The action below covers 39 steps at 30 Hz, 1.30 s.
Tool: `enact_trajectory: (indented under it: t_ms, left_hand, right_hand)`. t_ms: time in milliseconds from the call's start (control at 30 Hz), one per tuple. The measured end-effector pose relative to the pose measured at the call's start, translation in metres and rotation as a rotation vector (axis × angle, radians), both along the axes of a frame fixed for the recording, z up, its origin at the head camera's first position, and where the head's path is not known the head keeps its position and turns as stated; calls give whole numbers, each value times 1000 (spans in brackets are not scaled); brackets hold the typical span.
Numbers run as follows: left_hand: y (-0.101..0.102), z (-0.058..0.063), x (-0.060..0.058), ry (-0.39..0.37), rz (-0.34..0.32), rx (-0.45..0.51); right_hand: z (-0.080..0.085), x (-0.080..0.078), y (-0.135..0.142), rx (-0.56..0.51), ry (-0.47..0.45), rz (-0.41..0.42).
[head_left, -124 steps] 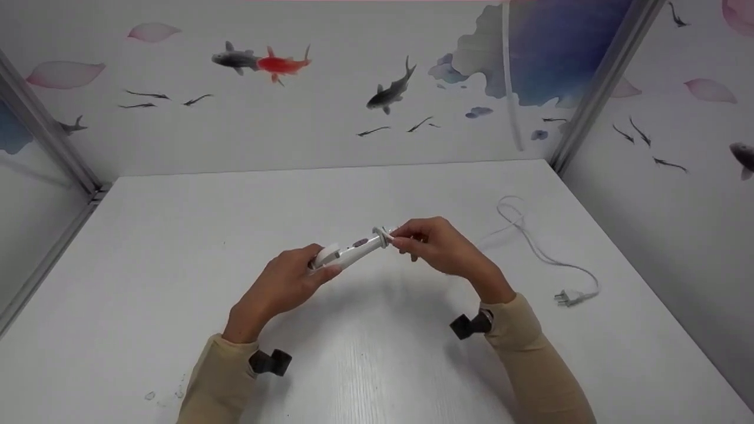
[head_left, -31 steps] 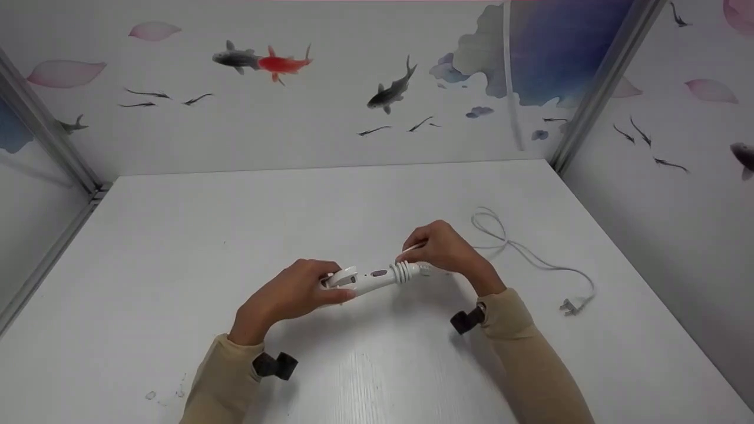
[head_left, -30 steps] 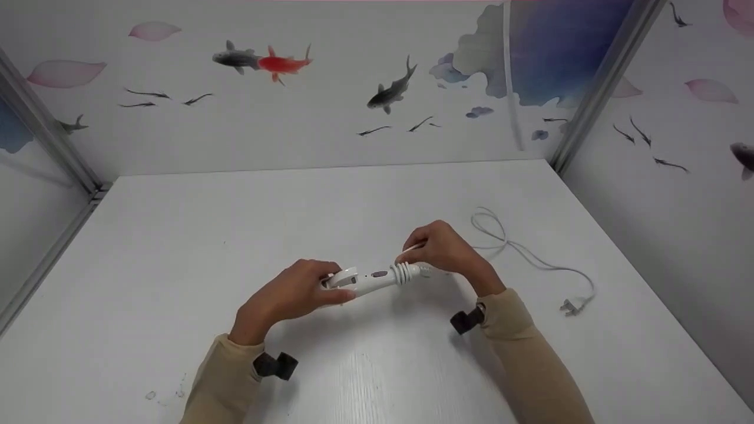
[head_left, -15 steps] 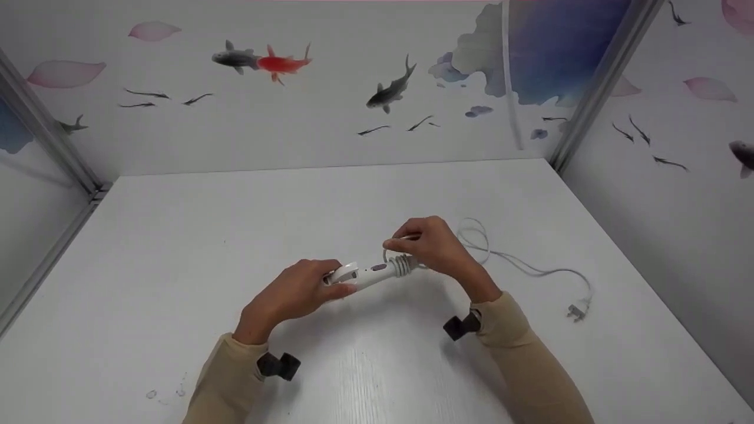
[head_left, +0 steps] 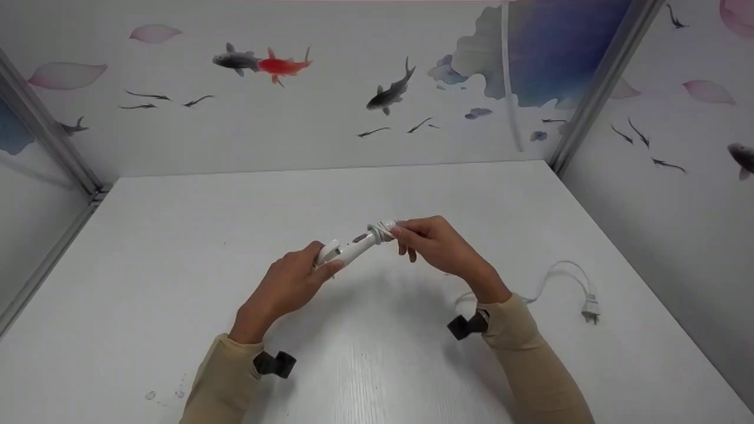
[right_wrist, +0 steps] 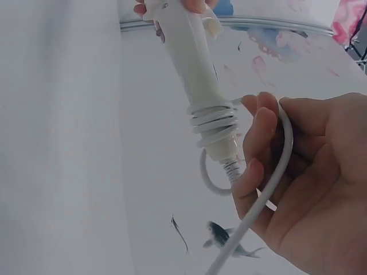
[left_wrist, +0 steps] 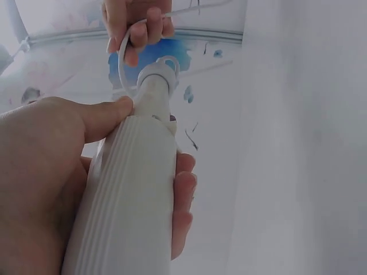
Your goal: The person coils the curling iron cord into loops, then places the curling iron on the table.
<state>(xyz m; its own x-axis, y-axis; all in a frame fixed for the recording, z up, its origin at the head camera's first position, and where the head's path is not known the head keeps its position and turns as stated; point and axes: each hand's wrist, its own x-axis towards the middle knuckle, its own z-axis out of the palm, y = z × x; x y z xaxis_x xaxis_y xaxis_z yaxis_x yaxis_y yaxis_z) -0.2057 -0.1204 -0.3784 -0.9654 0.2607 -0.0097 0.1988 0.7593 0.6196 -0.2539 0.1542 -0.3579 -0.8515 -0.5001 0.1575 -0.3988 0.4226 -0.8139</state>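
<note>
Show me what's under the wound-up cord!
Under the looped cord is the white handle, peeking out at both ends of the loops. The bit right beneath the loops is covered.

Holding a white appliance (head_left: pixel 356 251) over the middle of the desk (head_left: pixel 206 235), with cord (head_left: pixel 377 234) coiled round its end.
Gripping it in the left hand (head_left: pixel 287 280), slanted toward the desk's far right corner; pinching cord beside the coils with the right hand (head_left: pixel 439 242); beyond the right sleeve (head_left: pixel 530 353), near the desk's right edge, a plug (head_left: pixel 590 306).
</note>
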Motion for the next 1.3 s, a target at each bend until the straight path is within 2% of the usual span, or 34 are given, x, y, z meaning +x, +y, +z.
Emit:
enact_trajectory:
  t_ms: [233,400,500,667,767,900,967,1200,1300]
  left_hand:
    - [-7,5,0,18,50,23]
    - [-5,6,0,44,58,29]
    - [-4,7,0,44,60,37]
    - [-3,7,1,38,49,39]
    - [-2,6,1,43,39,31]
    - [-3,5,0,39,29,23]
    - [-3,5,0,30,22,27]
    - [-2,4,1,25,-11,37]
    - [0,3,1,18,-39,26]
  right_hand:
    - [-1,-3,1,30,-72,104]
    - [-10,-8,0,73,-86,161]
    - [-18,-14,1,106,-139,174]
    - [-32,-24,6,158,-291,71]
    - [-38,-28,11,178,-331,45]
    - [-41,-31,16,180,-335,91]
    - [-41,-31,17,189,-340,82]
    - [-45,-32,12,377,-311,-130]
    - [-49,-32,12,358,-296,-164]
